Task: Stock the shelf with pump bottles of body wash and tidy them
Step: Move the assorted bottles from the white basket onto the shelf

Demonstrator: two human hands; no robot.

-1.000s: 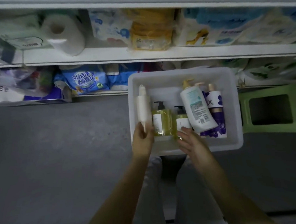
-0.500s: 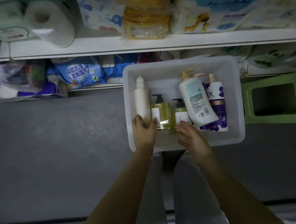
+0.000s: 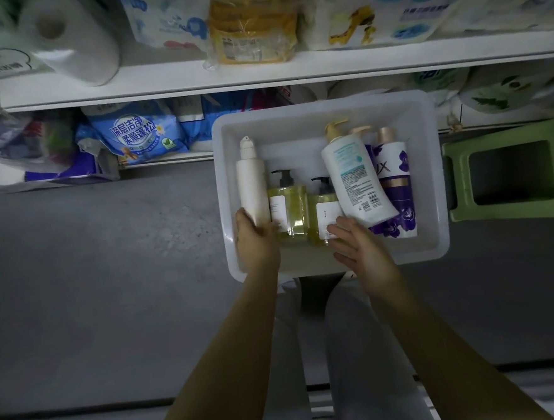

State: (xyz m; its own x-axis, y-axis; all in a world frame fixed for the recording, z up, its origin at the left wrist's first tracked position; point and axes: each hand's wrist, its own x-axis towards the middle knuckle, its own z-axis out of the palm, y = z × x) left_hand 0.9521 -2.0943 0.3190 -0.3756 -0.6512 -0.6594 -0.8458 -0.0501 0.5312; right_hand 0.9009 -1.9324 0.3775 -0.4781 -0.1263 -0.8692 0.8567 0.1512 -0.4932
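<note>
A white plastic bin (image 3: 430, 173) stands on the grey floor and holds several pump bottles. My left hand (image 3: 255, 244) grips the base of a plain white bottle (image 3: 251, 182) lying at the bin's left side. Beside it lie two yellow bottles with black pumps (image 3: 289, 209) (image 3: 325, 213). My right hand (image 3: 357, 247) has its fingers on the lower end of the right yellow one. A white bottle with a teal label (image 3: 353, 178) leans over two purple-and-white bottles (image 3: 397, 188) at the right.
White shelves (image 3: 259, 71) run across the top, packed with paper rolls (image 3: 70, 37), tissue packs and a blue detergent bag (image 3: 136, 134). A green plastic stool (image 3: 509, 170) stands right of the bin. Grey floor spreads to the left. My legs are below the bin.
The view has drifted so shelves and bin sit slightly lower and closer. My left hand slid down to the white bottle's base. My right hand stays at the yellow bottle.
</note>
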